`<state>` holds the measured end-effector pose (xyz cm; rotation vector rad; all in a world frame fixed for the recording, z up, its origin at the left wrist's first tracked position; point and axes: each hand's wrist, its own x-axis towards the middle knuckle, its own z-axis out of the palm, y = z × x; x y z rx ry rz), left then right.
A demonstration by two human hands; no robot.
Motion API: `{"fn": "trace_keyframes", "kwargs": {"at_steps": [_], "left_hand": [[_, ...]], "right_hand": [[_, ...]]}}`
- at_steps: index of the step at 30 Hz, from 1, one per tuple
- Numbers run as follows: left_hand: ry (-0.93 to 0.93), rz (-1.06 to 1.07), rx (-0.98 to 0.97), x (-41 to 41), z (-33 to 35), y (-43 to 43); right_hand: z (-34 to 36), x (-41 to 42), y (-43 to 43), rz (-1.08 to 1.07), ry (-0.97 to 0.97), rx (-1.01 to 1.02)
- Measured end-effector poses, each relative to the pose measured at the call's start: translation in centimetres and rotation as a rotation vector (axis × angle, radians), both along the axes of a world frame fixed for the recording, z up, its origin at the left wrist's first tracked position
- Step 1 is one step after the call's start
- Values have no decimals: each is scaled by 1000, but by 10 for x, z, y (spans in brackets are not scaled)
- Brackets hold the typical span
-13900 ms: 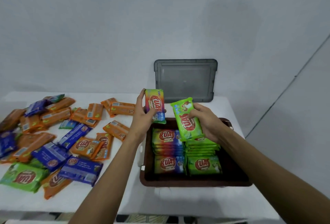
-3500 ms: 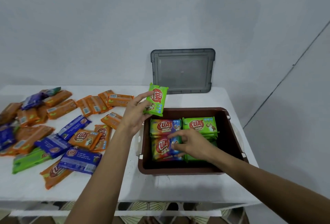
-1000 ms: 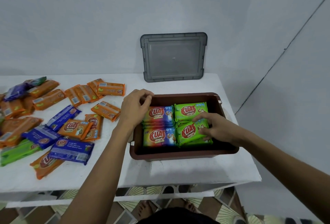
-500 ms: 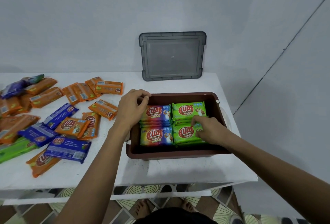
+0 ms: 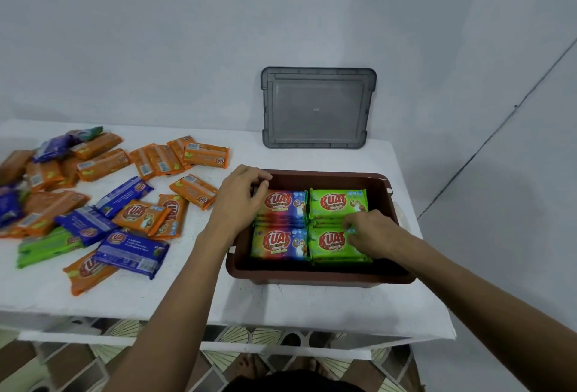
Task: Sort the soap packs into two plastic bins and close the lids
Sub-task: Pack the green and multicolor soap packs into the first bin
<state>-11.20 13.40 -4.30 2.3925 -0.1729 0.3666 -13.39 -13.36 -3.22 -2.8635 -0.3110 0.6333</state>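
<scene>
Brown bin point(image 5: 312, 277) holds 4 stacks: 2 rainbow, 2 green. My left hand point(image 5: 240, 199) curls on the far rainbow pack point(image 5: 285, 204) at its corner; right hand point(image 5: 371, 234) pinches the near green pack point(image 5: 329, 245). I'd square every stack flush below the rim, or the grey lid point(image 5: 318, 107) won't seat. Loose packs point(image 5: 137, 213) lie left of the bin.

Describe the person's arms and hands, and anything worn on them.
The left hand and right hand are bare: no gloves, rings or watch visible. The left arm and right arm show no sleeves up to the frame edge.
</scene>
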Motion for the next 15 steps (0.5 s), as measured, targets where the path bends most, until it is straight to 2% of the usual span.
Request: {"fn": "trace_keyframes", "kwargs": {"at_steps": [4, 9, 12, 15], "left_hand": [[-28, 32, 132, -10, -11, 6], [18, -20, 99, -12, -8, 30], [120, -87, 41, -12, -3, 54], [194, -78, 76, -9, -3, 86]], "right_hand": [[23, 13, 13, 34, -28, -10], [55, 35, 52, 63, -109, 31], [64, 51, 87, 71, -160, 51], [70, 66, 128, 83, -246, 78]]}}
